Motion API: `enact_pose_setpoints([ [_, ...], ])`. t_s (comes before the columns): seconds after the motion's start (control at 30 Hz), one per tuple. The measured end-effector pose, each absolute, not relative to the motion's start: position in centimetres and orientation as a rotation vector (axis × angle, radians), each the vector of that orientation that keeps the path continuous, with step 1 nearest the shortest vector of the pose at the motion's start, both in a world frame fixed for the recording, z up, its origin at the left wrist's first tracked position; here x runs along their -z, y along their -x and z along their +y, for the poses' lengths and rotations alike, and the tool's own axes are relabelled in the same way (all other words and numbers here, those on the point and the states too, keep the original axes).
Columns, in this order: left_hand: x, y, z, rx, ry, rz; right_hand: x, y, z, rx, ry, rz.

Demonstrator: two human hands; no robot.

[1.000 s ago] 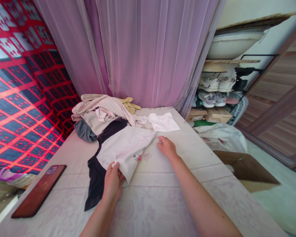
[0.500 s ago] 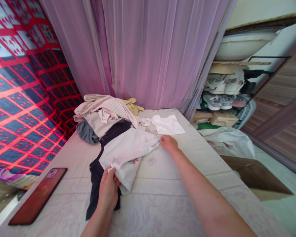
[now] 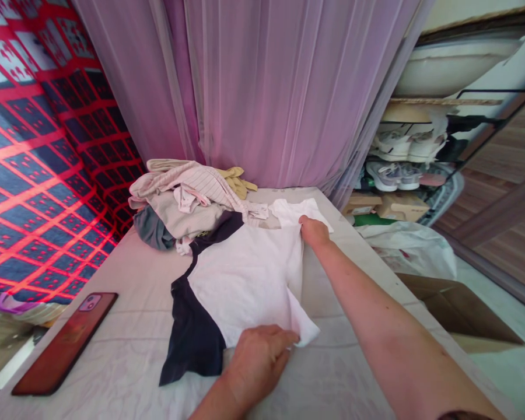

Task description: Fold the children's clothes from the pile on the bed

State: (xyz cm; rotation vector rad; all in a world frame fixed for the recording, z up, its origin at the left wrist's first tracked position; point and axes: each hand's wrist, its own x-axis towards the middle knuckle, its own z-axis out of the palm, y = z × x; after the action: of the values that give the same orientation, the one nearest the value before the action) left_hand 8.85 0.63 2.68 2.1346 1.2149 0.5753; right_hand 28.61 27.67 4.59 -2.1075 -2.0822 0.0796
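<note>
A white garment (image 3: 249, 274) lies spread over a dark navy garment (image 3: 195, 338) on the pale bedsheet (image 3: 114, 350). My left hand (image 3: 256, 361) pinches the white garment's near corner, fingers closed on the cloth. My right hand (image 3: 314, 231) grips the far edge of the same garment, near a small white folded cloth (image 3: 291, 210). The white garment is stretched flat between both hands.
A heap of clothes (image 3: 188, 195) with a yellow piece sits at the back by the purple curtain (image 3: 266, 87). A red-cased phone (image 3: 65, 341) lies at the left. A cardboard box (image 3: 459, 315), a plastic bag (image 3: 406, 251) and a shoe rack (image 3: 402, 169) stand to the right.
The white garment was bunched and is now spread flat. My left hand moved right along the near edge; my right hand moved farther away, pulling the far edge.
</note>
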Motion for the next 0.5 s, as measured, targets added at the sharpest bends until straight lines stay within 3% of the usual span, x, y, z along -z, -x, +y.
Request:
enact_pose_setpoints([
  [0.17, -2.6, -10.9, 1.0, -0.343, -2.379, 1.171, -2.5, -29.7, 27.4, -0.199, 2.106, -2.022],
  [0.5, -4.0, -7.3, 3.0, -0.511, -2.265, 1.268, -2.0, -30.6, 23.1, -0.275, 2.087, -1.902],
])
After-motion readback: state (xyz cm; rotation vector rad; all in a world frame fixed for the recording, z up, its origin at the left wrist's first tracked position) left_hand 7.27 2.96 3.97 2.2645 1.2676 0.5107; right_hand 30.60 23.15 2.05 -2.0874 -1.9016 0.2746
